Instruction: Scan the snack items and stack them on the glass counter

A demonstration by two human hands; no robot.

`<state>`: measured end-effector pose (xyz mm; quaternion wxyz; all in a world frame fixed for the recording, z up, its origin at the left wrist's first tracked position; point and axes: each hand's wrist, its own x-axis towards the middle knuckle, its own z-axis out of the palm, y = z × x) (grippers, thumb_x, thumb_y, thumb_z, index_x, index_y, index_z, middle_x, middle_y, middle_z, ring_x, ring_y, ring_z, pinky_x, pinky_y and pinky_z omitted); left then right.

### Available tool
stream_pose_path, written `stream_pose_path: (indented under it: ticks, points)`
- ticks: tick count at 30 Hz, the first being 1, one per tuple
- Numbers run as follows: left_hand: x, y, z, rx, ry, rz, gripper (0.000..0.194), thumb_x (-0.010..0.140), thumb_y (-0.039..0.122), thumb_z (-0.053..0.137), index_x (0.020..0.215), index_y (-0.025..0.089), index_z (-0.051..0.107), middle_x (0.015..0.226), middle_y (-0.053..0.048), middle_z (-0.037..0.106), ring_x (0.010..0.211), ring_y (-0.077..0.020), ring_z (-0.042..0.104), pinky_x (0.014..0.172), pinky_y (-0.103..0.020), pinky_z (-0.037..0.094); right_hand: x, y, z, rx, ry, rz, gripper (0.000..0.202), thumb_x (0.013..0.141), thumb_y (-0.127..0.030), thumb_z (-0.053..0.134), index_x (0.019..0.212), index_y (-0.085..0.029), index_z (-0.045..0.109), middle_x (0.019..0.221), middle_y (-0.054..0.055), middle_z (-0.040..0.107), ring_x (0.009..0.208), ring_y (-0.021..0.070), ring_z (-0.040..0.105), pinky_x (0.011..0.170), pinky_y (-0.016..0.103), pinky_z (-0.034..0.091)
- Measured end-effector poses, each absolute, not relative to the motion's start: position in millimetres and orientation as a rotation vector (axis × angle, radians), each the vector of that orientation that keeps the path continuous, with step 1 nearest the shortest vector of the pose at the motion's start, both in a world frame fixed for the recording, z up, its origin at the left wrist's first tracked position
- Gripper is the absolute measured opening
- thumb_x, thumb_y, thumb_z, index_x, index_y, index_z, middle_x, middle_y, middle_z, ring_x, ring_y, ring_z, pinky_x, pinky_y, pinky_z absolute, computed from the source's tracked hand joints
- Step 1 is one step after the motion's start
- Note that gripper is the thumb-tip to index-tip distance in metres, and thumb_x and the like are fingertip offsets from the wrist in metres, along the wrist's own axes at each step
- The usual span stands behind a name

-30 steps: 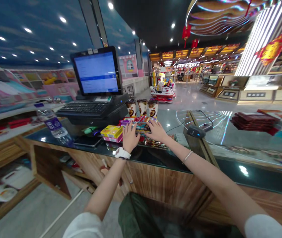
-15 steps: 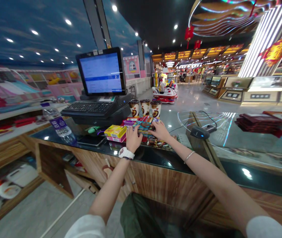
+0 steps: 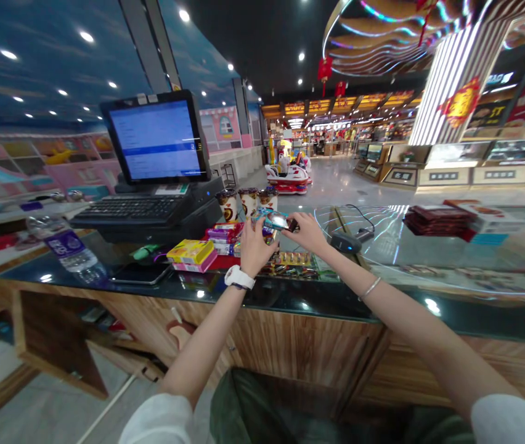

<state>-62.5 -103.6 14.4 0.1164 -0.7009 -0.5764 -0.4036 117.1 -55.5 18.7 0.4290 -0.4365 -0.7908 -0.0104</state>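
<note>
I list: left hand and right hand, both extended forward, fingers holding at least one blue packet between them; far, three cups; left, one bottle.

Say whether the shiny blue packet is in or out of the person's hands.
In: the left hand and right hand hold the shiny blue packet between them. Whether it is sealed, I cannot tell.

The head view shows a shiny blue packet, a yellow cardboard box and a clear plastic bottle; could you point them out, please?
Shiny blue packet (image 3: 272, 218), head view: middle of its wrapper.
Yellow cardboard box (image 3: 190, 249), head view: its top face.
Clear plastic bottle (image 3: 65, 245), head view: its purple label.
</note>
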Motion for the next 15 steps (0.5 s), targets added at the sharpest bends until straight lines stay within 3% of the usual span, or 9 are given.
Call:
stream_pose_path:
  ticks: [9,15]
  points:
    - [12,-71,14,-2.206,-1.510,-1.269,0.088,0.070,0.049,0.083,0.141,0.018,0.042,0.157,-0.025,0.030,0.148,-0.0412,0.029,0.118,-0.056,0.032,188,-58,18,-1.195,-1.849,-0.076,0.034,0.083,-0.033,0.067,0.115,-0.021,0.066,0.115,0.012,0.067,0.111,0.0293,0.062,0.100,0.046,0.045]
    - [53,-49,18,-2.227,-1.464,-1.335,0.081,0.072,0.039,0.081,0.140,0.018,0.042,0.158,-0.025,0.030,0.147,-0.0406,0.032,0.114,-0.056,0.038,212,-58,18,-1.274,-1.809,-0.095,0.034,0.085,-0.037,0.066,0.117,-0.025,0.067,0.114,0.010,0.067,0.111,0.0302,0.061,0.110,0.058,0.034]
